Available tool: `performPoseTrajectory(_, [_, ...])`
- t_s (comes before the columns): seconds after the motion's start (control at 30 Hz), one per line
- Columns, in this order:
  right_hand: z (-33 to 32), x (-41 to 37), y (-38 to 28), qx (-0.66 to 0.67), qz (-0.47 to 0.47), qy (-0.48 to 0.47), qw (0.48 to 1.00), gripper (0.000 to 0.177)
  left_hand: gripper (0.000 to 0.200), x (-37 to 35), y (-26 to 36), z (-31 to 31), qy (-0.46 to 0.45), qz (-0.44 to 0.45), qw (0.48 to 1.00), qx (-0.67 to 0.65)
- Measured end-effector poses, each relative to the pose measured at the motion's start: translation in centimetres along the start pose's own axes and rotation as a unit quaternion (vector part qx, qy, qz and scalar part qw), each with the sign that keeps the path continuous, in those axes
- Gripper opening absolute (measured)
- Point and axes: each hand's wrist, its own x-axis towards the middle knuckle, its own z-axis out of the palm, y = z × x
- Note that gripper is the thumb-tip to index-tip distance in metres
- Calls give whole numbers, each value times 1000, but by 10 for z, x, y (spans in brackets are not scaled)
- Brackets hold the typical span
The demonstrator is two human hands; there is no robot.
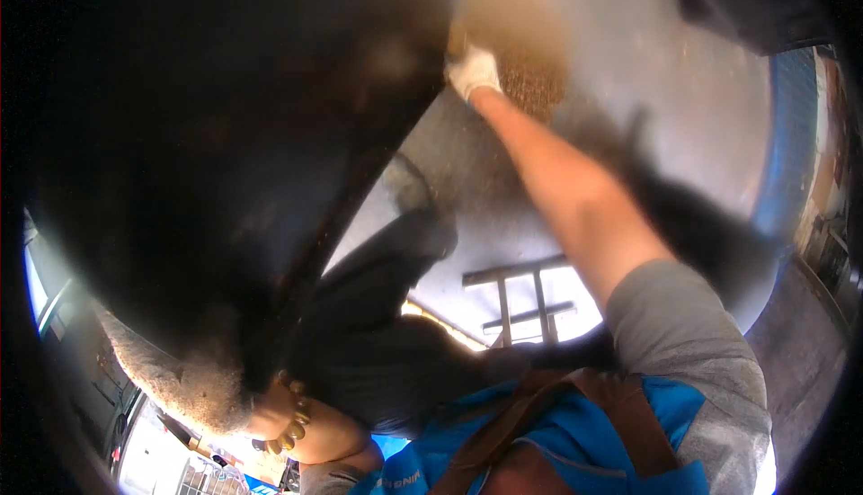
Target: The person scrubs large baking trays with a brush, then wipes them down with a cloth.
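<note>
A large dark object [198, 135], its surface too dark to make out, fills the upper left and has a straight slanting right edge. My right hand [475, 71], in a pale work glove, is closed at the upper end of that edge, its fingers partly hidden. Beside and beyond it shows a patch of brown granular material [532, 77], blurred toward the top. At lower left, my left hand [184, 383], in a soiled beige glove, presses along the dark object's lower edge. Its fingertips are hard to make out. A beaded bracelet [297, 419] circles my left wrist.
A grey, smooth surface [692, 90] stretches behind my right arm, bordered by a blue edge [780, 135] on the right. Below stands a dark ladder-like frame [521, 302] against bright light. A wire basket [211, 477] sits at lower left. My dark-trousered leg [369, 315] is bent.
</note>
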Motion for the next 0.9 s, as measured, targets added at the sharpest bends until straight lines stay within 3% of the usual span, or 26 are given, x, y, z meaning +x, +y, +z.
performPoseTrajectory(0.1, [-5,9,-3,-62,-37,-6,997,37,58,1,0,7,-3,0,1000,-3])
performPoseTrajectory(0.17, [-29,2,-24,39,70,60,995,32,58,4,2,9,-5,-2,1000,-5])
performPoseTrajectory(0.2, [-32,-4,-26,162,86,108,977,33,58,6,2,8,-4,-2,1000,-3])
performPoseTrajectory(0.23, [-26,-8,-25,161,90,108,977,33,58,8,2,8,-4,-2,1000,-3])
performPoseTrajectory(0.3, [-9,-14,-22,3,-1,35,999,33,58,11,0,7,3,-5,1000,1])
performPoseTrajectory(0.37, [-1,-16,-15,5,-21,75,997,33,58,8,-2,3,8,-10,1000,12])
performPoseTrajectory(0.43, [-16,3,-22,-84,16,-63,994,35,58,2,-3,-1,13,-15,999,27])
performPoseTrajectory(0.47, [-29,3,-31,-116,18,-62,991,29,58,1,-4,-3,15,-22,999,35])
performPoseTrajectory(0.57, [-34,-2,-40,-49,-32,18,998,30,57,-9,-13,-6,32,-39,997,66])
performPoseTrajectory(0.73, [-5,30,-21,-47,39,-136,989,40,57,-12,-26,-8,38,-58,991,111])
performPoseTrajectory(0.83, [-23,57,-45,-46,37,-50,997,45,57,-6,-36,-8,31,-66,987,146])
performPoseTrajectory(0.9, [-51,95,-67,-37,-11,-46,998,46,57,0,-46,-8,21,-73,980,185])
